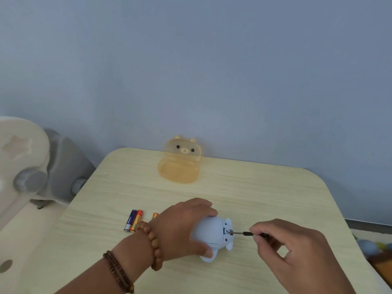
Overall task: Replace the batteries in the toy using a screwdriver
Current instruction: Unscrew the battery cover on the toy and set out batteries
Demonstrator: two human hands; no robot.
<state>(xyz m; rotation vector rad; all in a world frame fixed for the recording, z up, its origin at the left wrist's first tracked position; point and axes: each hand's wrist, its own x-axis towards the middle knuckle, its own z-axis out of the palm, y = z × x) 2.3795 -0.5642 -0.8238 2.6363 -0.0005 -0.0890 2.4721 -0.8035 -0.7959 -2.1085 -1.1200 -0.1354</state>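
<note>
**Screwdriver going into the toy's underside**

The left hand (186, 225) is lying over the pale blue toy (209, 232), fingers wrapped round its body and pressing it on its side against the tabletop (265, 187), so the base is facing toward three o'clock. That grip looks meant to stop the rounded shell from rolling while the tool is working. The toy is sitting near the front edge, roughly at the centre of the tabletop.

From three o'clock the right hand (290, 245) is pinching the thin dark screwdriver (247, 233) between narrowed fingers, shaft lying nearly level and its tip meeting a small metal spot in the base. I cannot tell whether a cover is on or off, nor which way the screw is being turned.

At nine o'clock from the toy, three batteries (133, 220) are lying on the tabletop: two touching, a third partly hidden behind the left wrist. At twelve o'clock, well apart near the wall, an orange bear-faced box (180, 164) is standing open, perhaps waiting for loose parts.
</note>
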